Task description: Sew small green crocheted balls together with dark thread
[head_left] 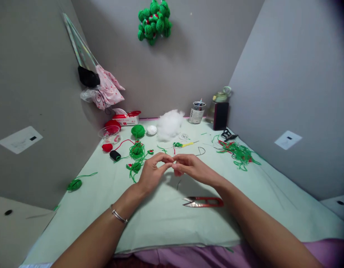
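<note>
My left hand (153, 170) and my right hand (194, 168) meet over the middle of the table, thumbs and forefingers pinched tip to tip. Whatever lies between the fingertips is too small to make out. A short dark thread (179, 184) shows just below them. Nearer to me lie thread snips (216, 202) with red handles, blades pointing left. Beyond the fingers are a yellow-handled crochet hook (187, 144) and a dark curved thread (201, 150). Small green crocheted pieces (136, 167) with loose yarn ends sit left of my left hand.
White stuffing (169, 125), a green yarn ball (138, 131) and a clear plastic tub (110, 134) stand toward the back. A black thread spool (115, 155) lies left. Tangled green and red yarn scraps (240, 154) are at right, near a dark phone (221, 116).
</note>
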### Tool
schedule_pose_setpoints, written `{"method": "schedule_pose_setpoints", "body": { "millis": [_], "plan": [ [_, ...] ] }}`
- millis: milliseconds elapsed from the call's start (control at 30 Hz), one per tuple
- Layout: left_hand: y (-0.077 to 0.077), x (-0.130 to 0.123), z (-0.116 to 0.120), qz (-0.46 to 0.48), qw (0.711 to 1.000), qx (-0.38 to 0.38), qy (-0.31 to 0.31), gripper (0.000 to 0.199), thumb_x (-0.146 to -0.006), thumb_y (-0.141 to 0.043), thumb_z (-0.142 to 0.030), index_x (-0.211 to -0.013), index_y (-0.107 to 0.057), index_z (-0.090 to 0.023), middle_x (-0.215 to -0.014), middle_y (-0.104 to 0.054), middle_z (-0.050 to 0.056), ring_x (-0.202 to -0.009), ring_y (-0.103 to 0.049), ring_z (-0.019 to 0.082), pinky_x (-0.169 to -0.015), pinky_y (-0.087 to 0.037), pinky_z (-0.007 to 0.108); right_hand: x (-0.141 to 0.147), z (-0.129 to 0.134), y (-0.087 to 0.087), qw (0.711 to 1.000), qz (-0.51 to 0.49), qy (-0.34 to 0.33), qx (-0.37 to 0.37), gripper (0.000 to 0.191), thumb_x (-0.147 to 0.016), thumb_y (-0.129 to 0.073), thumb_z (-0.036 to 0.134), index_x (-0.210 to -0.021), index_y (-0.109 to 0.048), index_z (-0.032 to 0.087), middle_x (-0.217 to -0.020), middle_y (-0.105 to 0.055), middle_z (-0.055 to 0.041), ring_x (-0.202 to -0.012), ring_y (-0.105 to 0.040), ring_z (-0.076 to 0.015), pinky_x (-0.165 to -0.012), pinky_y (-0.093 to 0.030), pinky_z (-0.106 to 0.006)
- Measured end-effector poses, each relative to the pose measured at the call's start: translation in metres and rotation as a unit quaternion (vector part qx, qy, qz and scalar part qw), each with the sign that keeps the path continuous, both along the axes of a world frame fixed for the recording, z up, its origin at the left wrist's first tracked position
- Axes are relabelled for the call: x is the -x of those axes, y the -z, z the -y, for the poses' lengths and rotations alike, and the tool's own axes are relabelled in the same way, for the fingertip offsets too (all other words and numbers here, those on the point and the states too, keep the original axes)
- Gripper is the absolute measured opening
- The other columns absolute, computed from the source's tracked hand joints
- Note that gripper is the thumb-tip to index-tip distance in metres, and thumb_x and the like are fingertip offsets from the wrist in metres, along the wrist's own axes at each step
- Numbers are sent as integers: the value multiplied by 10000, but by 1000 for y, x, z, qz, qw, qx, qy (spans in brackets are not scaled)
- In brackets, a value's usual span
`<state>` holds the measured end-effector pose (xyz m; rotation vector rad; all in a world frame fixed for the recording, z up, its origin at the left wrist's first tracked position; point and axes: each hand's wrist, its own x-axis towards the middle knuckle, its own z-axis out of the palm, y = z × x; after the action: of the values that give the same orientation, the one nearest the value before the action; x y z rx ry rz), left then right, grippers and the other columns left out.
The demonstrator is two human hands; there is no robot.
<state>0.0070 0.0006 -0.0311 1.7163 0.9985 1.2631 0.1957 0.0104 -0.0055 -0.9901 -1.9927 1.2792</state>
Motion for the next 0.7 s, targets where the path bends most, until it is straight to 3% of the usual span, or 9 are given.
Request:
{"method": "schedule_pose_setpoints", "body": {
  "millis": [100, 233, 367, 467, 567, 633, 700],
  "plan": [
    [3, 3, -4, 5, 999, 44, 13, 81, -804, -700, -277, -807, -718, -198, -845, -713, 39, -827, -639, 199, -805, -476, 316, 5, 2, 5, 998, 29, 46, -39, 297, -923, -599, 412, -851, -671, 133, -672, -554, 7, -635, -469, -116, -593, -338, -245],
    [7, 7, -7, -31, 997, 65, 38, 125, -845, -624, -295, -791, -687, -202, -789, -666, 20, -771, -593, 188, -737, -450, 304, -4, -3, 7, 997, 60, 32, -35, 182, -894, -604, 298, -822, -680, 150, -704, -582, 3, -657, -465, -116, -617, -338, -247],
    [8, 8, -7, -62, 996, 68, 24, 204, -886, -562, -358, -763, -628, -209, -721, -597, 2, -709, -554, 175, -687, -420, 293, -8, -6, 4, 995, 47, 79, -50, 181, -888, -578, 264, -783, -676, 153, -678, -572, 0, -639, -455, -120, -610, -341, -251],
    [8, 5, -6, 14, 987, 150, 58, 279, -878, -590, -438, -728, -610, -203, -666, -561, -6, -653, -538, 156, -666, -437, 281, -5, -6, 7, 988, 60, 110, -91, 202, -902, -582, 285, -778, -678, 158, -649, -572, 6, -608, -451, -117, -589, -331, -249],
    [9, 2, -5, 145, 955, 244, 82, 265, -789, -719, -444, -761, -673, -184, -715, -588, 1, -658, -535, 130, -683, -468, 264, 1, -4, 15, 983, 97, 99, -122, 203, -929, -565, 275, -827, -702, 164, -615, -574, 15, -575, -457, -110, -585, -328, -240],
    [10, 0, -5, 189, 942, 270, 65, 257, -722, -787, -415, -794, -722, -177, -773, -635, 18, -684, -546, 127, -697, -477, 261, 7, 0, 20, 975, 129, 73, -165, 219, -956, -535, 254, -856, -710, 170, -644, -608, 3, -587, -480, -112, -605, -333, -239],
    [12, 0, -6, 179, 951, 252, 24, 253, -708, -799, -403, -821, -756, -181, -827, -681, 36, -699, -557, 138, -705, -478, 274, 11, 4, 24, 960, 165, 47, -220, 237, -974, -510, 233, -855, -706, 173, -717, -660, -27, -632, -518, -125, -630, -337, -245]
  ]
}}
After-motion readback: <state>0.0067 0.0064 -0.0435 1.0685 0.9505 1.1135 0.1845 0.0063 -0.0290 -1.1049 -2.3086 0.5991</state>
